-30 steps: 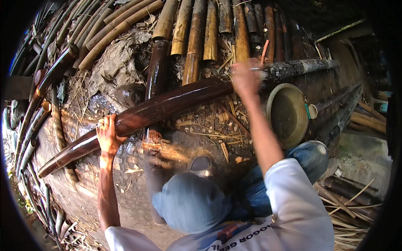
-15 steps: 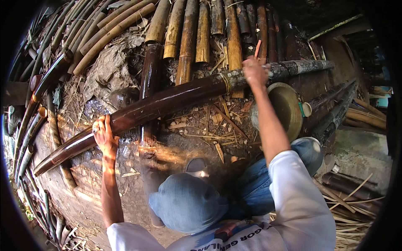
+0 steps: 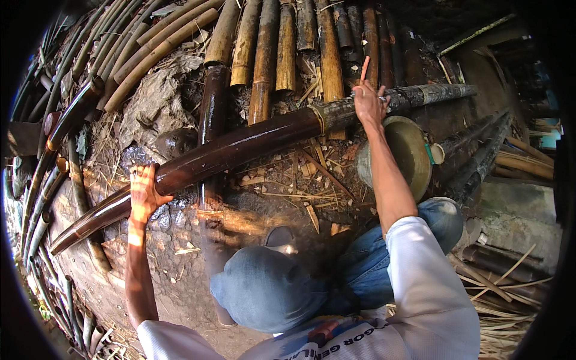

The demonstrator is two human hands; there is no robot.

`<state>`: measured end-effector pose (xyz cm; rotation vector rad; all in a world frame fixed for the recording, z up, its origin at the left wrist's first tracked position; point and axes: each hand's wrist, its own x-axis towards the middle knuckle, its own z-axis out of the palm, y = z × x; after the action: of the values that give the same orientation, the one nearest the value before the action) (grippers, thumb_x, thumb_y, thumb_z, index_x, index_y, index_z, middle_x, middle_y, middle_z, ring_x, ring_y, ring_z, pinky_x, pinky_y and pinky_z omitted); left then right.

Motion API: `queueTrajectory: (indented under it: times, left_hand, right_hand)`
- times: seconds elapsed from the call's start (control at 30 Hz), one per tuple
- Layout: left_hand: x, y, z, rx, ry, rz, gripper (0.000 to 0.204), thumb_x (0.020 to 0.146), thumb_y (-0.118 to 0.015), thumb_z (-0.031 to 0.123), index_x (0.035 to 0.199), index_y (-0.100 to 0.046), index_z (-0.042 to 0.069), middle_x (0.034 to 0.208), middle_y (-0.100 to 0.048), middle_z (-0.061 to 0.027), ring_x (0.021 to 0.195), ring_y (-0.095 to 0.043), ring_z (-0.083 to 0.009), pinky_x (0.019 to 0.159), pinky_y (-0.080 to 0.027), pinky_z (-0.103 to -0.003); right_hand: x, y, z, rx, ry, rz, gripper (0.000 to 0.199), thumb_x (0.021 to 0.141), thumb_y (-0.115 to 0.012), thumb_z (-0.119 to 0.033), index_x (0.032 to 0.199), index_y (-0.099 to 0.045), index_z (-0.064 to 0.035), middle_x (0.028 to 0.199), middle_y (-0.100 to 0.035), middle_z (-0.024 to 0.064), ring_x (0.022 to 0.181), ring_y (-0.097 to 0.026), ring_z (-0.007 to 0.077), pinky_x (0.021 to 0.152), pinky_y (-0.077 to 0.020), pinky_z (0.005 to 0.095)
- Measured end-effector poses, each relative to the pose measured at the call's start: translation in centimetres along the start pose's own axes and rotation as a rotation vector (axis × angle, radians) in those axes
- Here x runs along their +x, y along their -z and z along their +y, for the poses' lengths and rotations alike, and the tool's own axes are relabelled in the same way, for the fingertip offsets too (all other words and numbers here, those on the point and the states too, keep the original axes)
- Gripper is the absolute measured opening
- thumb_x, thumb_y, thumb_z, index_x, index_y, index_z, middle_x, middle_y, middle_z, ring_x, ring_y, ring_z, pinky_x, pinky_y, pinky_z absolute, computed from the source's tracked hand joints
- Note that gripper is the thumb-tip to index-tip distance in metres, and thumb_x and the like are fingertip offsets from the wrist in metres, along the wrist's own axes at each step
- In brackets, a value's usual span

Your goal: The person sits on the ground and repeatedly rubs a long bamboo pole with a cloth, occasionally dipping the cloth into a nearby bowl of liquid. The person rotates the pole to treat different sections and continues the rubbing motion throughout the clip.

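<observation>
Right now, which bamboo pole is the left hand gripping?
The long crosswise bamboo pole, gripped by the left hand on its glossy, dark-brown stretch. Unlike the row of bamboo poles above, it slants across the picture and turns mottled grey rightward.

The shirt (image 3: 432,276) is white and short-sleeved, with dark lettering (image 3: 367,338) and a coloured print (image 3: 323,331); the trousers (image 3: 370,276) are blue denim.

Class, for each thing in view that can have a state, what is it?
Bamboo pole: aslant, dark and glossy at left, mottled grey at right
Left hand: on the pole, thumb spread
Right hand: at the pole, fingers partly spread
Basin: uncovered, contents unclear
Grey sheet: crumpled
Blue hat: worn
</observation>
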<state>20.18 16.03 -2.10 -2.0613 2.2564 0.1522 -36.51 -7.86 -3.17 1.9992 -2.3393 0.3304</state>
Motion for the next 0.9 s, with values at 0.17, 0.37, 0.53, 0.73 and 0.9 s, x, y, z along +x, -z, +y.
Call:
queueTrajectory:
  times: [0.17, 0.37, 0.53, 0.73, 0.9]
  left_hand:
    - [-1.3, -0.3, 1.4, -0.046, 0.131, -0.026, 0.108, 0.046, -0.099, 0.03, 0.138, -0.048, 0.004, 0.129, -0.059, -0.0208, 0.119, -0.055, -0.0399, 0.104, -0.044, -0.048]
    - [-2.0, -0.8, 1.7, 0.005, 0.011, 0.206, 0.107, 0.048, -0.098, 0.024, 0.14, -0.049, 0.005, 0.13, -0.059, -0.0177, 0.124, -0.055, -0.0386, 0.108, -0.042, -0.048]
    - [-3.2, -3.1, 3.0, 0.068, 0.119, 0.237, 0.11, 0.053, -0.092, 0.01, 0.151, -0.041, 0.008, 0.146, -0.051, -0.0135, 0.126, -0.054, -0.0355, 0.108, -0.042, -0.046]
    - [-3.1, -3.5, 4.3, 0.091, 0.216, 0.334, 0.105, 0.056, -0.081, -0.004, 0.152, -0.041, 0.008, 0.151, -0.049, -0.0111, 0.137, -0.047, -0.0332, 0.116, -0.036, -0.047]
    - [-2.6, -3.8, 4.4, 0.072, 0.18, 0.424, 0.092, 0.06, -0.076, -0.005, 0.147, -0.046, 0.003, 0.148, -0.051, -0.0132, 0.14, -0.044, -0.0352, 0.118, -0.033, -0.049]
  right_hand:
    - [-12.1, -1.7, -16.5, 0.046, 0.486, -0.307, 0.022, 0.096, -0.058, -0.028, 0.096, -0.077, -0.0163, 0.107, -0.073, 0.009, 0.102, -0.068, 0.0302, 0.101, -0.0474, 0.0496]
    - [-9.8, 0.6, -11.4, 0.301, 0.276, -0.227, 0.029, 0.098, -0.052, -0.028, 0.109, -0.073, -0.0112, 0.13, -0.066, 0.014, 0.134, -0.053, 0.036, 0.115, -0.0348, 0.0601]
    - [-2.4, 2.6, -1.6, 0.112, -0.015, -0.22, 0.032, 0.102, -0.045, -0.034, 0.108, -0.072, -0.017, 0.149, -0.055, 0.0173, 0.139, -0.05, 0.0318, 0.12, -0.0213, 0.0616]
    - [-17.5, -1.3, -21.4, 0.516, 0.735, -0.072, 0.023, 0.095, -0.059, -0.026, 0.107, -0.076, -0.0178, 0.126, -0.068, 0.007, 0.132, -0.055, 0.0302, 0.121, -0.0247, 0.0592]
    - [-10.3, 0.2, -9.7, 0.614, 0.03, -0.458, 0.024, 0.093, -0.065, -0.029, 0.111, -0.072, -0.0153, 0.128, -0.065, 0.0259, 0.131, -0.055, 0.0381, 0.116, -0.0327, 0.062]
